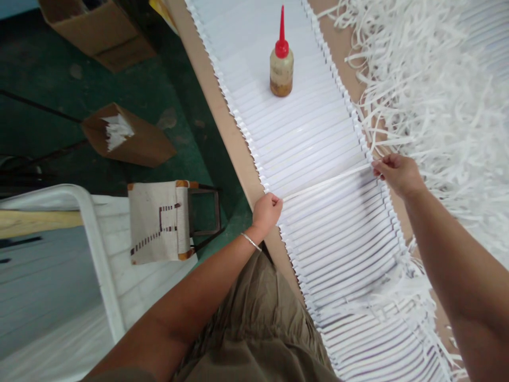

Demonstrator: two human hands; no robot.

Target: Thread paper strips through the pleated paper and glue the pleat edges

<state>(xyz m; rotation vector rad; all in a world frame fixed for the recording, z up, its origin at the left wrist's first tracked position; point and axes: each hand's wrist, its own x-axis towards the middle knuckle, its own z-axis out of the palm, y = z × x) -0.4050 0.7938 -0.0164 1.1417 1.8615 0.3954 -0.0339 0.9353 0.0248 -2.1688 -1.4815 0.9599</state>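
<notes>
A narrow white strip is stretched across a long row of overlapping white slats on the table. My left hand pinches the strip's near-left end at the row's left edge. At the right edge, my right hand grips the other end between thumb and fingers. The slats have notched ends along both sides. Farther up the row stands a squeeze bottle with a red pointed nozzle and some brown liquid in its bottom.
A large heap of loose white strips covers the table's right side. More strips lie over the row near my right forearm. Left of the table are a woven stool, cardboard boxes and a white-framed rack.
</notes>
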